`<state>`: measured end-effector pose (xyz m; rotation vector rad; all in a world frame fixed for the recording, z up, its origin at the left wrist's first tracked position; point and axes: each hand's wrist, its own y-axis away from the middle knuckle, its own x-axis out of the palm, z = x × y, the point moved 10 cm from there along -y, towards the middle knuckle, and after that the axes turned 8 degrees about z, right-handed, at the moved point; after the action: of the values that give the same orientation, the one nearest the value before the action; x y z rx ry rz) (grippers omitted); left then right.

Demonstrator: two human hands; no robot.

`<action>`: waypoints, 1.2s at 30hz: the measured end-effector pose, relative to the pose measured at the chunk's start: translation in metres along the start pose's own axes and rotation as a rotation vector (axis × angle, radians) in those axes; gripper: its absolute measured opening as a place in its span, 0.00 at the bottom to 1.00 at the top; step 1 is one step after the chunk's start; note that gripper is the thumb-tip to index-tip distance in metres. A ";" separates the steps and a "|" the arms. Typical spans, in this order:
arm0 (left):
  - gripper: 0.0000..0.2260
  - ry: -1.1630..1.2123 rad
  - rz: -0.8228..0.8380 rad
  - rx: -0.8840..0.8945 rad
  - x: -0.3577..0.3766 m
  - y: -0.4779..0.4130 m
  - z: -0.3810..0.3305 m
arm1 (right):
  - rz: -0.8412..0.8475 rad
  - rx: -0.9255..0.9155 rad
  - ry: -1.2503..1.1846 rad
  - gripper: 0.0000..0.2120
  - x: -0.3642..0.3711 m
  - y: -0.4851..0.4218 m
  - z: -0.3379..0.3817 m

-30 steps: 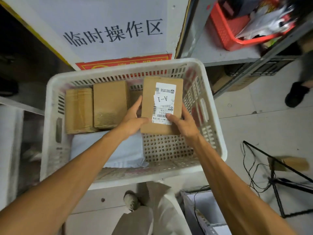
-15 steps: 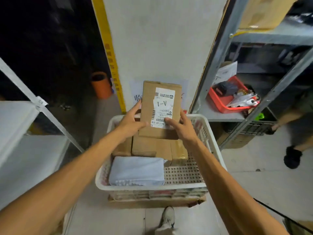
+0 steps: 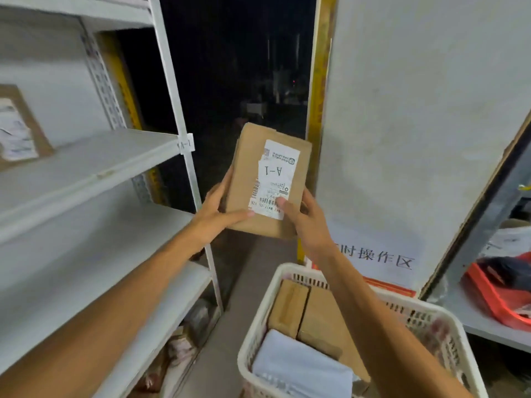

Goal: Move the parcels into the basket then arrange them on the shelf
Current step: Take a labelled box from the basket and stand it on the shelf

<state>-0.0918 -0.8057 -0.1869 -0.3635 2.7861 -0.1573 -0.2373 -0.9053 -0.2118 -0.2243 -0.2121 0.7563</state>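
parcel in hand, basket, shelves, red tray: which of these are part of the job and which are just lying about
Part of the job:
parcel, labelled A-1, held by left hand and right hand
basket with brown boxes and a white packet
shelf with tag

Lying about:
red tray
wall sign

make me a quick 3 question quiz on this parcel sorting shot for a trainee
1. True or false: the A-1 parcel is resting on a shelf.
2. Which hands hold it? a) left only b) right only c) both
3. Fill in: the tag on the shelf post reads ____.

Key
1. False: it is held in the air, above and to the left of the white basket.
2. c: the left hand grips its lower left, the right hand its lower right.
3. A-1, the same code as on the parcel's label, though the tag is small and a little blurred.
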 end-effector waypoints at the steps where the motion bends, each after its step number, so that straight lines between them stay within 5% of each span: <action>1: 0.41 -0.019 -0.029 0.003 -0.012 0.006 -0.004 | 0.045 0.008 -0.006 0.23 0.012 -0.010 0.000; 14: 0.33 0.002 -0.340 -0.131 -0.175 0.106 0.004 | 0.444 0.305 -0.362 0.37 0.164 -0.081 -0.046; 19: 0.25 0.034 -0.423 -0.116 -0.223 0.146 0.010 | 0.543 0.317 -0.362 0.29 0.221 -0.088 -0.049; 24: 0.44 0.144 -0.699 -0.003 -0.277 0.174 0.005 | 0.404 0.237 -0.424 0.12 0.266 -0.107 -0.012; 29: 0.60 0.348 -0.557 -0.100 -0.278 0.184 0.029 | 0.366 0.142 -0.585 0.20 0.318 -0.119 0.008; 36: 0.34 0.443 -0.882 0.139 -0.344 0.233 0.011 | 0.634 0.179 -0.268 0.32 0.406 -0.106 0.001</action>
<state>0.1726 -0.4908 -0.1275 -1.6643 2.7644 -0.6937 0.1187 -0.6968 -0.1371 -0.0120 -0.3304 1.4314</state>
